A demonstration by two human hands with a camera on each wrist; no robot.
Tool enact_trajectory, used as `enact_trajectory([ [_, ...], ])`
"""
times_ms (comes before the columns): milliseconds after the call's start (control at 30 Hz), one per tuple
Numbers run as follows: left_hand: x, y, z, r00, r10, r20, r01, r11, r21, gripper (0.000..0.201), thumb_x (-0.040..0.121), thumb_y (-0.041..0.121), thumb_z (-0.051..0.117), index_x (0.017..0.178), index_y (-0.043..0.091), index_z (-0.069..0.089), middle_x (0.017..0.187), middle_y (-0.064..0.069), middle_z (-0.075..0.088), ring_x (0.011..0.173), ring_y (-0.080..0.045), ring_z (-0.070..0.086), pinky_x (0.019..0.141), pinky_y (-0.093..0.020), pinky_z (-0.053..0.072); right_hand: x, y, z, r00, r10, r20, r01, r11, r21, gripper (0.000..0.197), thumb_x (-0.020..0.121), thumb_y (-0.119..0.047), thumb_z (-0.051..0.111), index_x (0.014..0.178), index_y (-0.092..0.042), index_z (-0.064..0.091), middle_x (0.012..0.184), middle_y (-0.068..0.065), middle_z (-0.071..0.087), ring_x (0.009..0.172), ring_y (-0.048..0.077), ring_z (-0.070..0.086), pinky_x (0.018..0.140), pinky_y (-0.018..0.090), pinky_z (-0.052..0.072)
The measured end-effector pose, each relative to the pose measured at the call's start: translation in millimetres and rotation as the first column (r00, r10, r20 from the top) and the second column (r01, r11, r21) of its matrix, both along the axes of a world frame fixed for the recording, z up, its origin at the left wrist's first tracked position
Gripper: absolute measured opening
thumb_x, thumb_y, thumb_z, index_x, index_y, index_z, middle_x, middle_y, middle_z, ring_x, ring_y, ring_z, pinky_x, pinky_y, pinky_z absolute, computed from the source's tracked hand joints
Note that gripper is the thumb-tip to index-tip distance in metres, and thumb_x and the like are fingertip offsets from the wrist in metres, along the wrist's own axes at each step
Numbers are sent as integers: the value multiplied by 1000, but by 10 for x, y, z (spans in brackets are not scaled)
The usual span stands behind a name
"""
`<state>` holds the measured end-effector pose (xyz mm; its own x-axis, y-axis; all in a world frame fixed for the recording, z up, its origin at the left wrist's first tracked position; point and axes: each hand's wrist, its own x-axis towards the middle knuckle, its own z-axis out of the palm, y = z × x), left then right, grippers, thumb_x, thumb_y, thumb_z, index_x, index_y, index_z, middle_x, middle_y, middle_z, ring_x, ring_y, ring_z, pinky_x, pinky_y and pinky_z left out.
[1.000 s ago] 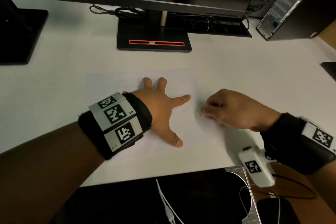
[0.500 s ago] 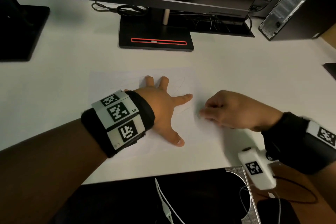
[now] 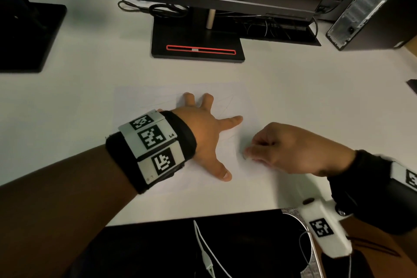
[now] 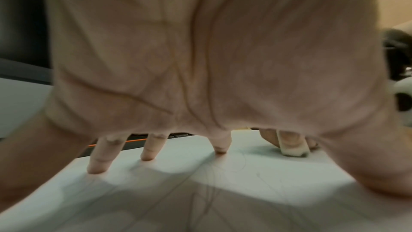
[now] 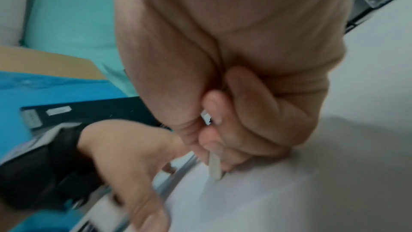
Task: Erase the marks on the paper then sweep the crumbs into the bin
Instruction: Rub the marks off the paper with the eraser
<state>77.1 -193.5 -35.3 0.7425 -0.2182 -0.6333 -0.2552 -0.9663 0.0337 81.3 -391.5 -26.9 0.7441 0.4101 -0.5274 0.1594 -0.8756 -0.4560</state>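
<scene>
A white sheet of paper [image 3: 144,101] with faint pencil lines lies on the white desk. My left hand [image 3: 206,128] is spread flat on it, fingers straight, pressing it down. To its right my right hand [image 3: 284,149] is curled round a white eraser [image 4: 292,149], whose lower end touches the paper near the sheet's right edge. In the right wrist view the eraser [image 5: 215,167] sticks out below the pinching fingers, edge on to the paper. Pencil marks [image 4: 211,179] run under and ahead of the left palm. I see no crumbs clearly.
A monitor stand [image 3: 197,40] with cables sits behind the paper, a second black base [image 3: 24,36] at far left, a computer tower [image 3: 370,4] at back right. A black bin [image 3: 237,246] lies below the desk's near edge, with a white cable [image 3: 207,253] hanging over it.
My right hand with the eraser has shifted slightly left and nearer across the paper's right part, blurred with motion. The left hand has stayed flat in place.
</scene>
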Motion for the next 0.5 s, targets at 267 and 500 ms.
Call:
enact_trajectory([
  [267,4,2,-1,1000,1,-5,-1,1000,0,126,53,94,63,138,67,-25,160,-6,-22,144,-49,-12,107,-67,34,1,17,16,993,-68,-93,70,997,16,43,94,-31,61,60,-8,47,51,3,35,46,19,30,44,26,28],
  [500,-5,2,-2,1000,1,-8,-1,1000,0,126,54,93,64,139,67,-26,160,-6,-22,144,-49,-14,107,-68,33,26,27,38,987,-107,-118,112,993,36,39,93,-28,62,60,-13,48,52,4,32,48,20,27,45,27,25],
])
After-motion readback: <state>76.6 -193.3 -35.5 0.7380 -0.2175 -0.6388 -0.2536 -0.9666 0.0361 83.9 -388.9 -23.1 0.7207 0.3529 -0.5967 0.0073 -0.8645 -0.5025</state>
